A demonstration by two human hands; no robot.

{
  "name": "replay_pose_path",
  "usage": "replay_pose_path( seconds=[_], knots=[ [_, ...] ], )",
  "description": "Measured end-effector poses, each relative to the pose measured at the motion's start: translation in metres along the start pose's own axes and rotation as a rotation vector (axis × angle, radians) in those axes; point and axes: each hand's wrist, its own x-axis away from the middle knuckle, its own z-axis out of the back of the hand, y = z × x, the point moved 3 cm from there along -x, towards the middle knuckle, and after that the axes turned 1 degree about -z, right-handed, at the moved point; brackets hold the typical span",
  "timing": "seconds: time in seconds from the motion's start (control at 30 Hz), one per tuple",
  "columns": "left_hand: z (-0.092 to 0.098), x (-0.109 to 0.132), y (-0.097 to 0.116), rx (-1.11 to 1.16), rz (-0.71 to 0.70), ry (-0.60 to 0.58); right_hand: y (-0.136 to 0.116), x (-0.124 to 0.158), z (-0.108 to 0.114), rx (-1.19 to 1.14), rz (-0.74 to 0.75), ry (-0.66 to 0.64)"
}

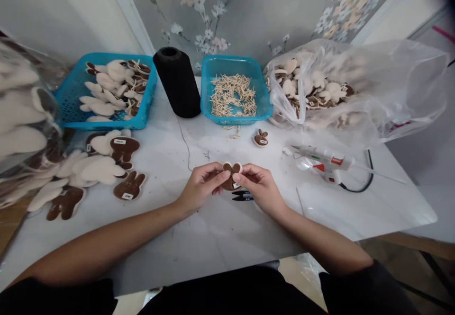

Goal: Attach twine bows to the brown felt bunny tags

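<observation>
Left hand [202, 188] and right hand [260, 191] together, both clamped at the fingertips on 1 brown felt rabbit shape [231, 181], a steady pinch over the table [209, 239] (dark snips [243, 195] just below).

Two hands [201, 187] [261, 191], two blue trays [106, 57] [227, 59], one black thread cone [177, 83], one glue gun [329, 163], one plastic bag [401, 83]

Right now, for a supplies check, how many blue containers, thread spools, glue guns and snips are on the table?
Blue basket: 1
Blue tray: 1
Black thread spool: 1
Glue gun: 1
Snips: 1
Total: 5
</observation>
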Motion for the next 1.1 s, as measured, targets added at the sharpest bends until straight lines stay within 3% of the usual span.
replay_pose_path(
  seconds=[0.17, 0.33, 0.5, 0.57, 0.67, 0.73, 0.83, 0.97, 1.1],
  knots=[
    [-0.002, 0.003, 0.002, 0.008, -0.019, -0.074, -0.002, 0.001, 0.0, -0.034, 0.021, -0.079],
    [-0.004, 0.006, 0.002, -0.006, -0.01, -0.092, 0.002, -0.003, 0.0, 0.019, 0.059, 0.026],
    [-0.001, 0.002, -0.002, -0.116, 0.064, -0.033, -0.012, 0.006, 0.015, 0.35, 0.128, 0.029],
    [0.003, -0.002, -0.004, -0.136, 0.091, -0.015, -0.018, 0.023, 0.042, 0.615, 0.192, 0.172],
    [0.007, -0.006, -0.008, -0.144, 0.107, 0.022, -0.015, 0.059, 0.094, 0.797, 0.156, 0.626],
    [0.006, -0.007, -0.008, -0.157, 0.101, 0.006, -0.006, 0.074, 0.113, 0.771, 0.086, 0.71],
    [0.003, -0.006, -0.004, -0.207, 0.067, -0.036, 0.001, 0.071, 0.098, 0.645, 0.054, 0.447],
    [0.003, -0.002, 0.009, -0.341, -0.093, -0.073, -0.012, 0.039, 0.039, 0.434, 0.049, 0.032],
    [0.011, 0.003, 0.015, -0.522, -0.261, -0.016, -0.018, 0.008, 0.006, 0.21, -0.02, -0.07]
  ],
)
